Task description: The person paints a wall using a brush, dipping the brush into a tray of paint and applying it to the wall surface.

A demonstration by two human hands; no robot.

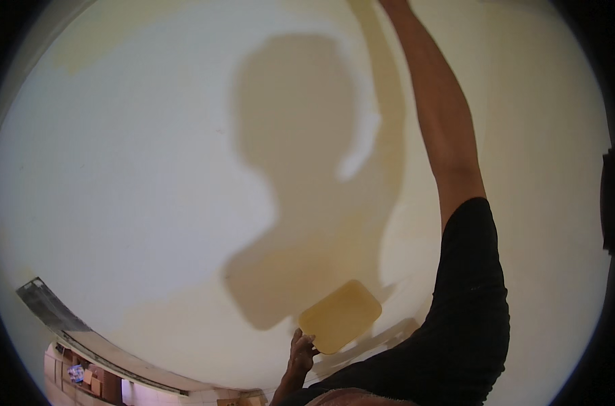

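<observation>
My left hand (303, 350) grips a flat yellowish rectangular board or tray with rounded corners (342, 317) by its lower left corner, at the bottom centre. Behind it spreads a pale wall (134, 152) with white and yellowish patches. My right arm, in a black sleeve, reaches up along the wall, and its hand is out of view past the top edge. The shadow of my head and raised arm falls on the wall. Whether the board holds anything cannot be told.
A dark grey strip on a ledge (53, 304) runs along the lower left. Below it, an opening shows boxes (91, 380) and other items. A dark object (608, 202) stands at the right rim. Tiles and a brown item lie at the bottom edge.
</observation>
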